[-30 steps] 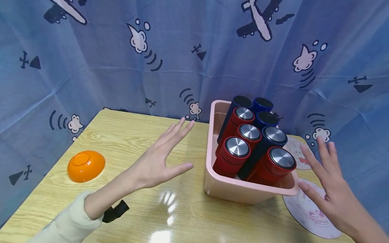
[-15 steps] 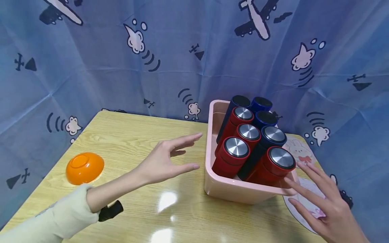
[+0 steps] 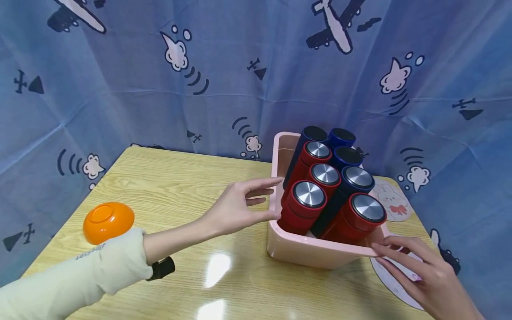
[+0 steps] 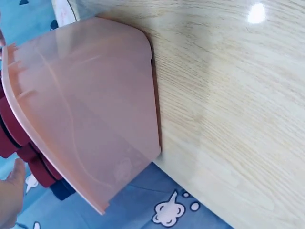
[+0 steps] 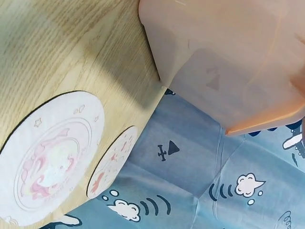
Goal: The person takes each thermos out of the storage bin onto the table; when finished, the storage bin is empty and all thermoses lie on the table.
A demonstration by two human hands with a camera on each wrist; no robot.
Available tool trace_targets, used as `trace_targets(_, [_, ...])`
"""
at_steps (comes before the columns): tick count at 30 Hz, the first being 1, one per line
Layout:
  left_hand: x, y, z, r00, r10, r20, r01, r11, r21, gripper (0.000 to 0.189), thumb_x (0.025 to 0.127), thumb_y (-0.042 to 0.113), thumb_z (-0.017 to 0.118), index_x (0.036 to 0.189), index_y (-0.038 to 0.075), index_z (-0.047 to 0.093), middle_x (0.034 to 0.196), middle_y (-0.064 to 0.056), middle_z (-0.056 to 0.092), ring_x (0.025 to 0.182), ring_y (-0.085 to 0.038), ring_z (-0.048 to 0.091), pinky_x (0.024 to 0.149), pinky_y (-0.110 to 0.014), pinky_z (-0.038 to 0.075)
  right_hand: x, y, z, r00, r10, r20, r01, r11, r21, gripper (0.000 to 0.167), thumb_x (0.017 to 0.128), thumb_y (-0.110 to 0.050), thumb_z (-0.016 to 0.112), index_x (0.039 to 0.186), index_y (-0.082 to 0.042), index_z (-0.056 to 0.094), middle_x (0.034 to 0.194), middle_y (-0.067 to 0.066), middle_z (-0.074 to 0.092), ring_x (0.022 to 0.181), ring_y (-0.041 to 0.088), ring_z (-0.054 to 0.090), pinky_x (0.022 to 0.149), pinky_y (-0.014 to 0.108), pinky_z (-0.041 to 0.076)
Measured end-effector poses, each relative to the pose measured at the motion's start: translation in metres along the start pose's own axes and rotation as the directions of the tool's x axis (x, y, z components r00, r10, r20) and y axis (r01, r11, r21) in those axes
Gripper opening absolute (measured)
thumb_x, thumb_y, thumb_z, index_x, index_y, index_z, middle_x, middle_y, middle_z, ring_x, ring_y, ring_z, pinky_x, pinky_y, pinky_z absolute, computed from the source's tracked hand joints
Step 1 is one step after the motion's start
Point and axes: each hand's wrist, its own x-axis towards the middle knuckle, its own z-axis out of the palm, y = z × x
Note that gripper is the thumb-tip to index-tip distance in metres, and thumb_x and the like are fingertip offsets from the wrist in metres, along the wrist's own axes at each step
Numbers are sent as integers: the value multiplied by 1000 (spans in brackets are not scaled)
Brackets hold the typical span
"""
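Note:
A pink plastic bin (image 3: 312, 252) stands on the table, packed with several upright vacuum flasks. The red flasks (image 3: 298, 220) have brushed-silver lids; dark blue ones (image 3: 348, 156) stand mostly behind and to the right. My left hand (image 3: 236, 206) is at the bin's left rim, fingers bent and parted from the thumb, fingertips overlapping the rim beside the red flasks. In the left wrist view, part of the left hand (image 4: 10, 198) shows near the flasks. At the front right corner, my right hand (image 3: 432, 271) pinches the bin's rim, fingers on top and thumb lower.
An orange bowl (image 3: 108, 222) sits upside down on the left of the wooden table (image 3: 180, 178). Two round printed mats (image 5: 52, 162) lie right of the bin. Behind the table hangs a blue curtain (image 3: 200, 66) with airplane prints. A black strap (image 3: 162, 268) shows below the left sleeve.
Both hands have moved in to the bin from either side. The left went right to its rim with fingers bending; the right came inward onto the front right corner. Bin and flasks stay put.

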Motion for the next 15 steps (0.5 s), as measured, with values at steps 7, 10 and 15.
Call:
trace_targets(7, [17,-5,2,994,-45,100,56,992,-114,64,76,2,80,135,5,54,136,-9,55,120,-21,56,96,-23,46,-1,4,-1,995,90,42,-92,995,39,40,88,-49,60,92,-14,77,92,-4,65,89,-5,49,68,1,44])
trace_targets(10, [25,-8,2,985,-37,168,60,990,-131,67,76,2,80,137,7,53,137,-7,54,122,-19,55,98,-25,45,-1,10,-3,972,201,121,-213,972,103,14,77,-21,80,91,-17,77,92,-9,65,81,-6,54,61,4,46])
trace_targets(15, [37,-17,6,964,5,265,30,991,-128,72,76,2,79,140,9,48,139,-7,52,124,-18,53,100,-27,44,0,32,-3,950,193,246,-282,868,408,44,65,18,76,97,-12,76,97,-12,65,85,-4,56,55,10,48])
